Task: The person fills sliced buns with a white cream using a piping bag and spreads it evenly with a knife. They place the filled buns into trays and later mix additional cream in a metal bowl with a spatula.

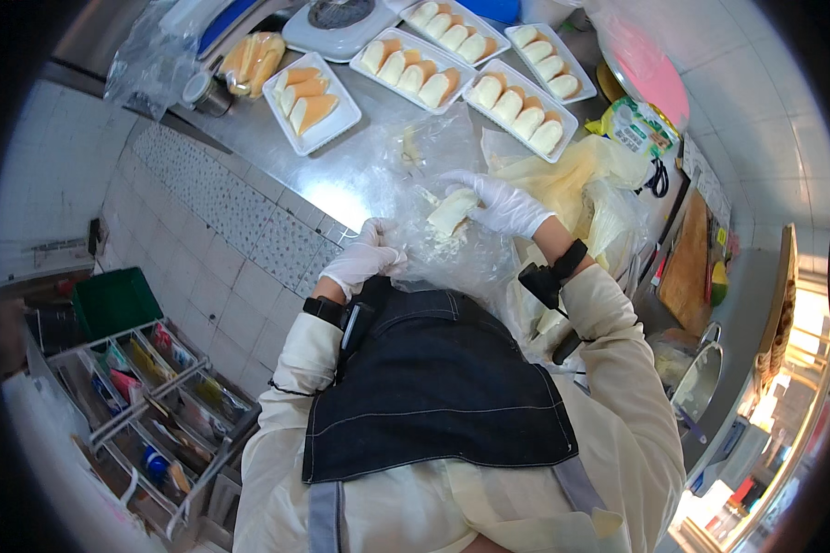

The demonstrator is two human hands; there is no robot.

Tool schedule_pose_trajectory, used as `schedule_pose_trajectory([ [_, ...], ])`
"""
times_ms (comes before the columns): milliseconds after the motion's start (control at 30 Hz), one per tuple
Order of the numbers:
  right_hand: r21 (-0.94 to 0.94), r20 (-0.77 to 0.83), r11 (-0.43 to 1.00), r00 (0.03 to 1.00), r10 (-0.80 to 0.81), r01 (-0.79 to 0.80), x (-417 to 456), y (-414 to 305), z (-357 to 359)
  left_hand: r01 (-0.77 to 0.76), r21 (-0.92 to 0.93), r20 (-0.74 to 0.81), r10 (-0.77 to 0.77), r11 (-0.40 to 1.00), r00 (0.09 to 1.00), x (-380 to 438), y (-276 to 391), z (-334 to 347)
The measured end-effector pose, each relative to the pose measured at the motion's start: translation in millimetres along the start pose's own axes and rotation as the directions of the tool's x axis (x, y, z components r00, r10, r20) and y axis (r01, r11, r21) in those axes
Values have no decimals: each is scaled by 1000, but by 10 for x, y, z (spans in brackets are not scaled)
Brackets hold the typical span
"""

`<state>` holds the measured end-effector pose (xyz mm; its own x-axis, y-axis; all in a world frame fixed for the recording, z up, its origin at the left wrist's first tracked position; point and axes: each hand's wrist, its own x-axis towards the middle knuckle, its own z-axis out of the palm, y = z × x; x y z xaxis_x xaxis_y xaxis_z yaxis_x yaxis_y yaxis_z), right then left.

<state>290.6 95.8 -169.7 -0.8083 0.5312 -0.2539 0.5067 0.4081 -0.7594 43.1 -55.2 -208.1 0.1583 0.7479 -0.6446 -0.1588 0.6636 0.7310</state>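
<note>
Both my hands wear thin white gloves. My right hand grips one end of a cake piece coated in pale crumbs or powder. Beneath that piece lies a clear plastic bag, with loose pale crumbs on or in it. At the bag's left side my left hand pinches the plastic; its fingertips are partly hidden by the folds. Beyond my hands, a white tray carries a few sponge cake pieces. Farther right, another white tray holds a row of pieces with pale coated ends.
More filled trays stand at the back beside a kitchen scale. A lidded jar is near the counter's left edge. Crumpled yellowish plastic, black-handled scissors and a wooden board lie right. A wire rack stands low left.
</note>
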Motion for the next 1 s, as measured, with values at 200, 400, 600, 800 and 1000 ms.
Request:
schedule_pose_trajectory([
  [200, 4, -26, 999, 999, -32, 32, 17, 46, 26, -66, -102, 19, 69, 993, 997, -6, -127, -47],
  [400, 336, -174, 942, 983, 58, 4, -102, -9, -23, -184, -99, -26, 182, 978, 983, 40, -197, -60],
  [600, 670, -522, 688, 836, 171, 278, -519, -196, -207, -337, 380, -213, 436, 862, 874, 101, -19, -155],
  [800, 699, -627, 574, 751, 207, 426, -662, -219, -145, -98, 153, -239, 133, 983, 962, -218, 308, 127],
  [1000, 775, -616, 391, 731, 295, 496, -714, -341, 45, -295, -33, -155, 286, 955, 946, -268, 396, 328],
])
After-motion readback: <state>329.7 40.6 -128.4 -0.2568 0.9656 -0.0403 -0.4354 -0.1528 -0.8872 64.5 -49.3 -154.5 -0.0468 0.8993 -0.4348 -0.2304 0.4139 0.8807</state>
